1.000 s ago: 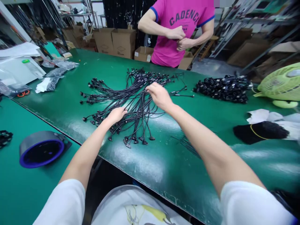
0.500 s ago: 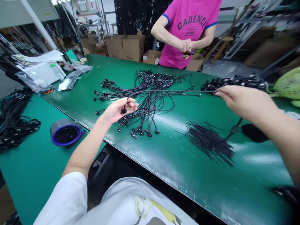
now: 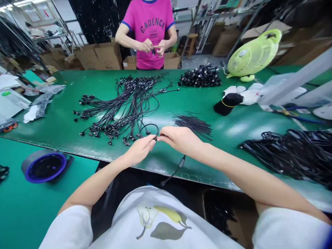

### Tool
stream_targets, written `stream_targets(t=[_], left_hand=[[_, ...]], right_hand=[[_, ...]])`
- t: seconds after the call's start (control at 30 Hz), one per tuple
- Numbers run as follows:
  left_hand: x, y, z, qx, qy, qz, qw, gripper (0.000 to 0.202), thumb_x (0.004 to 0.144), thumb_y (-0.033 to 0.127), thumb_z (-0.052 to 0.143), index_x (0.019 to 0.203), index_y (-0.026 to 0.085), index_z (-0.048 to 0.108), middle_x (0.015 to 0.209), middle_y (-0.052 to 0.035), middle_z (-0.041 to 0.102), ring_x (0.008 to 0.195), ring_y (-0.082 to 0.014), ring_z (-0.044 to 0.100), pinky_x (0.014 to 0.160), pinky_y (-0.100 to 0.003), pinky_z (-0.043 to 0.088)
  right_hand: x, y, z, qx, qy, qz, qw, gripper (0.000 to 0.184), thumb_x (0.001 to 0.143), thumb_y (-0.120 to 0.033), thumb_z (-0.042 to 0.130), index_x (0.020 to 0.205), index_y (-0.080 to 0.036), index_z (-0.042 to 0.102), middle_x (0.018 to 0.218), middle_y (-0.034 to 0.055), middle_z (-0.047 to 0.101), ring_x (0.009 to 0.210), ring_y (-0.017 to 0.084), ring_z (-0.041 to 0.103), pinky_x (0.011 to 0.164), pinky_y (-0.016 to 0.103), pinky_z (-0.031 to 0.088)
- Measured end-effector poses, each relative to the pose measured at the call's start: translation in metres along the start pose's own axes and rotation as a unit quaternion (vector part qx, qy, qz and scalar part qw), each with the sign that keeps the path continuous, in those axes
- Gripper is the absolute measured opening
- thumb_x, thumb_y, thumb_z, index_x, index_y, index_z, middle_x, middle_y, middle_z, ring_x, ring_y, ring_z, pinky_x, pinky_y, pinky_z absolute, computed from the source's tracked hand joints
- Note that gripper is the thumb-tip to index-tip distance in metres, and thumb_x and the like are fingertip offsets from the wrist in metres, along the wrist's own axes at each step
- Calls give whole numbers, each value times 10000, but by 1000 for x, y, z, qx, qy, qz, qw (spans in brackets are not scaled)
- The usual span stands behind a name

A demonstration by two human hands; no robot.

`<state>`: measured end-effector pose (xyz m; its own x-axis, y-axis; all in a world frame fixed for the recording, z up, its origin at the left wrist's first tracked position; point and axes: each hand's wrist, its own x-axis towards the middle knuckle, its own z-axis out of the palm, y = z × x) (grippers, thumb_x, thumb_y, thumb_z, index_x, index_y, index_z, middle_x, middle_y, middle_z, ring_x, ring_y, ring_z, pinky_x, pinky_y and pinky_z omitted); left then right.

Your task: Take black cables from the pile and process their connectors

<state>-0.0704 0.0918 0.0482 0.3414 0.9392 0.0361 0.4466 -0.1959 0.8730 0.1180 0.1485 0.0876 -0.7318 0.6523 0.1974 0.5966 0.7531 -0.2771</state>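
The left hand [image 3: 140, 149] and right hand [image 3: 180, 140] both close narrow on a black cable [image 3: 150, 124], fingertips almost meeting, its loop arcing up at 12 o'clock. The cable pile [image 3: 121, 107] lies at 11 o'clock on the green bench [image 3: 166, 107]; thin wires [image 3: 193, 125] sit at 1 o'clock, just beyond the right hand.

Cardboard boxes [image 3: 107, 57] stand behind a co-worker in a pink T-shirt [image 3: 147, 34], beside a lime-green fan [image 3: 252, 53].

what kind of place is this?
Probably a small cable-assembly workshop: a long green-topped workbench spread with loose black cable harnesses with connectors, a heap of more cable at its end, and stacked cardboard boxes behind.
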Motion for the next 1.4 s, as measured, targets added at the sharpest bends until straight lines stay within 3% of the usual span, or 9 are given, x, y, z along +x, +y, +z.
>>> stream_targets(t=[0.13, 0.37, 0.7, 0.87, 0.93, 1.03, 1.13, 1.23, 1.4], left_hand=[[-18, -4, -40, -293, -87, -73, 949, 316, 897, 416, 572, 853, 116, 660, 535, 70, 338, 460, -58, 338, 464, -181, 355], [-48, -4, -94, -634, 191, -94, 744, 248, 976, 158, 414, 1074, 98, 634, 602, 52, 388, 425, -16, 348, 346, -65, 267], [-81, -40, -99, -424, 35, -176, 888, 332, 824, 323, 696, 1015, 51, 697, 587, 49, 391, 456, -25, 355, 402, -145, 272], [-50, -31, -60, -334, 221, -66, 914, 321, 871, 451, 616, 927, 136, 638, 715, -7, 565, 594, -82, 545, 523, -181, 421], [-36, -23, -34, -245, 210, -10, 947, 336, 912, 472, 540, 977, 154, 627, 845, -52, 645, 771, -136, 627, 700, -248, 498], [-27, -12, -7, -111, 85, 38, 989, 299, 952, 416, 486, 977, 159, 637, 825, -41, 659, 782, -135, 613, 799, -275, 473], [-25, -6, -1, -152, 73, 56, 984, 276, 963, 403, 468, 959, 164, 606, 653, 17, 570, 616, -107, 538, 698, -261, 456], [-19, -5, 2, -279, 109, 42, 953, 295, 944, 447, 493, 903, 166, 573, 604, 34, 529, 568, -108, 519, 707, -292, 472], [-12, -8, 29, -378, 102, -53, 919, 470, 880, 601, 506, 737, 156, 559, 708, -42, 611, 786, -186, 631, 855, -349, 475]], right_hand=[[-11, 41, -12, 150, -103, -3, 983, 271, 901, -451, 542, 937, -196, 627, 772, 2, 670, 661, 136, 581, 617, 232, 386], [-42, 96, 7, 57, 52, 104, 992, 412, 935, -462, 391, 1069, -208, 687, 1099, 81, 711, 1017, 259, 654, 852, 369, 486], [-41, 106, -8, -90, -10, 203, 975, 311, 962, -309, 457, 1158, -193, 669, 1214, 100, 676, 1093, 257, 639, 847, 340, 489], [-44, 22, 18, -101, -211, 19, 972, 258, 940, -261, 481, 784, -175, 668, 741, 70, 707, 648, 182, 660, 542, 256, 359], [-36, -11, 17, -20, -231, -75, 970, 261, 936, -251, 483, 735, -182, 634, 672, 35, 670, 575, 143, 609, 527, 248, 308], [-16, -27, 8, 102, -99, -67, 988, 259, 934, -282, 492, 728, -187, 616, 635, 3, 616, 553, 114, 538, 548, 240, 304], [-2, -13, 16, 236, 105, 18, 966, 196, 870, -385, 601, 851, -190, 619, 747, 8, 616, 677, 129, 547, 646, 242, 387], [4, -3, 48, 376, 195, 85, 902, 285, 864, -463, 584, 963, -195, 581, 848, 26, 603, 789, 154, 561, 724, 274, 439], [3, -13, 81, 599, 198, 205, 748, 272, 905, -426, 505, 753, -200, 506, 586, -62, 359, 491, 75, 324, 466, 202, 268]])
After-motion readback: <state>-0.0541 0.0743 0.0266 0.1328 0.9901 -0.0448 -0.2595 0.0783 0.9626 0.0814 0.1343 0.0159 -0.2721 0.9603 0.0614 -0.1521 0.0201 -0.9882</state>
